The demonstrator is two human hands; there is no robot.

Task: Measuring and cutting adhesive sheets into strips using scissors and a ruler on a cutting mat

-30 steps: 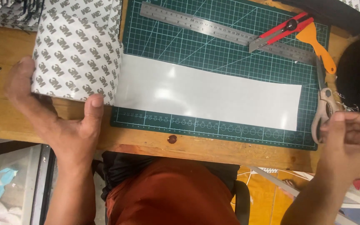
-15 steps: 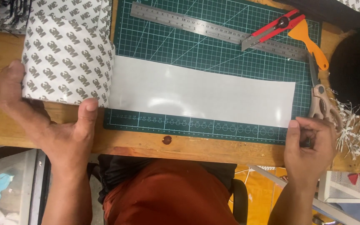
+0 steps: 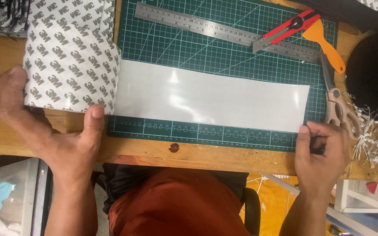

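The left hand [image 3: 53, 131] grips the near end of a roll of printed backing paper [image 3: 71, 57] at the left edge of the green cutting mat [image 3: 224, 48], thumb on the roll's near right corner and fingers wrapped around its left side. From this roll a glossy white sheet [image 3: 211, 98] runs out flat to the right across the near half of the mat, its long edges parallel to the mat's near edge.

The right hand [image 3: 322, 153] rests at the mat's near right corner, fingers curled and pinching at the white sheet's near right corner; whether the fingertips actually have the sheet's edge between them is hard to tell, since the hand covers that spot.

Along the mat's far edge lies a steel ruler [image 3: 224, 30], slanting slightly toward the right. A red utility knife [image 3: 287, 29] lies across the ruler's right end, and an orange plastic scraper [image 3: 327, 46] sits just beside it at the mat's far right corner. A pair of scissors [image 3: 335, 98] lies along the mat's right edge, handles toward the person, near the right hand. White paper shreds [image 3: 370, 135] are scattered on the wooden tabletop [image 3: 224, 155] near its right edge.
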